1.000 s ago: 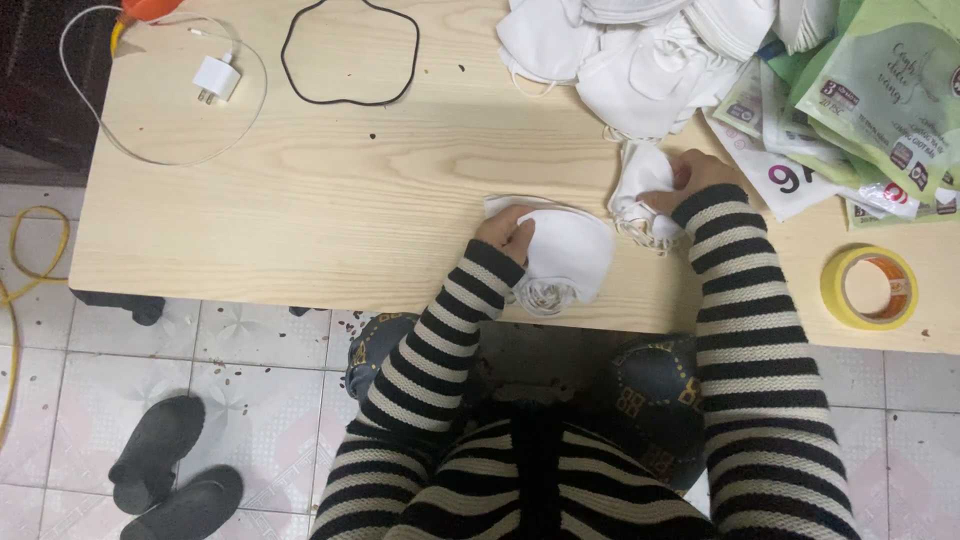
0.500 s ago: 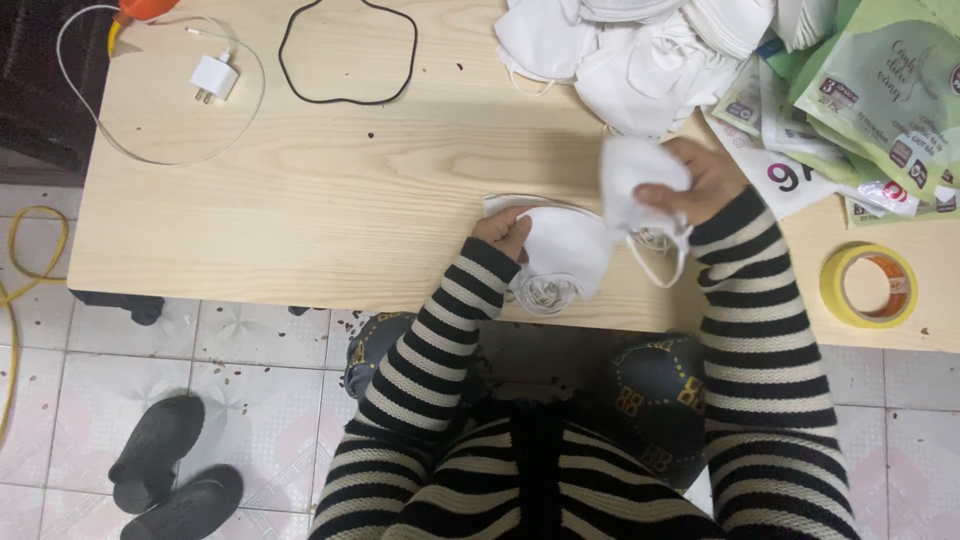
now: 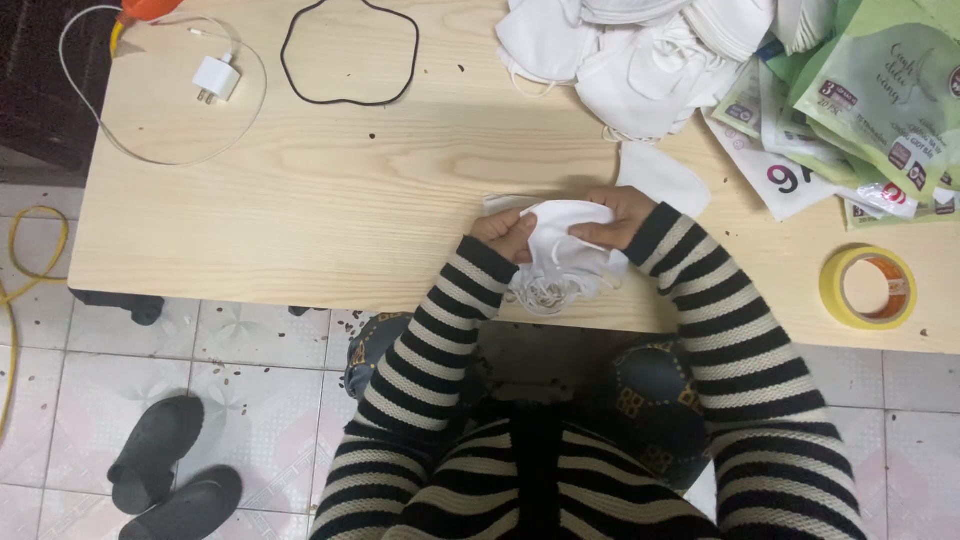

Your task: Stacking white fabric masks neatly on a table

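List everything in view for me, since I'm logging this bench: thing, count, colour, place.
Held face masks: small stack, exact count unclear, white, near table edge, between both hands.
Mask pile: many, white, far side of table.
Loose mask: one, white, just beyond the right hand.
Packets: several, green and white, far right corner.
Tape roll: one, yellow, right near edge.
Charger: one, white, with looped cable, far left.
Cord loop: one, black, far middle.
Table: one, pale wood.
Slippers: two, dark, on the tiled floor at left.
Left hand: gripping the masks.
Right hand: gripping the masks.
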